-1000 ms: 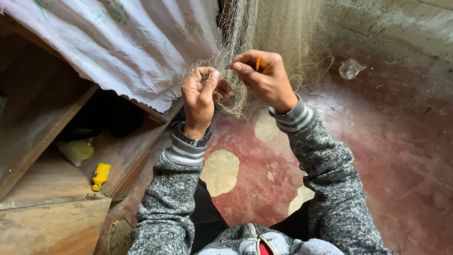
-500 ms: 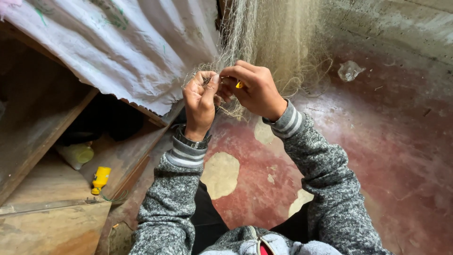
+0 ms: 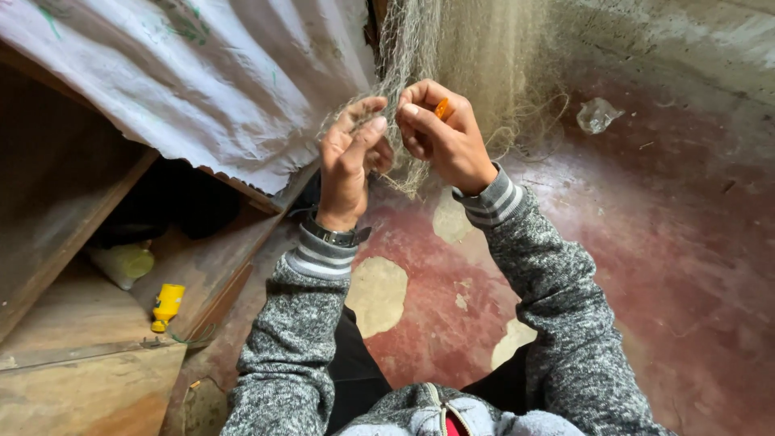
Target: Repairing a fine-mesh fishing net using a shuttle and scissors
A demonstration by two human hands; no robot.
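Note:
A fine beige fishing net (image 3: 476, 56) hangs down from above in front of me. My left hand (image 3: 349, 161) pinches strands of the net between thumb and fingers. Close beside it, my right hand (image 3: 444, 137) is closed on a small orange tool (image 3: 441, 108), a netting needle by its look, with net strands around its fingers. Both hands almost touch at the net's lower edge. I wear a grey knitted sweater and a wristwatch (image 3: 335, 236) on the left wrist.
A white printed sheet (image 3: 202, 81) drapes over a wooden shelf (image 3: 73, 323) at the left. On the shelf lie a small yellow spool (image 3: 167, 304) and a pale yellow-green bottle (image 3: 125, 262). The red floor (image 3: 670, 266) is worn in patches; crumpled clear plastic (image 3: 597, 115) lies far right.
My right hand came in against the left, then drew slightly up and right again with the orange tool. The left hand kept its pinch on the net.

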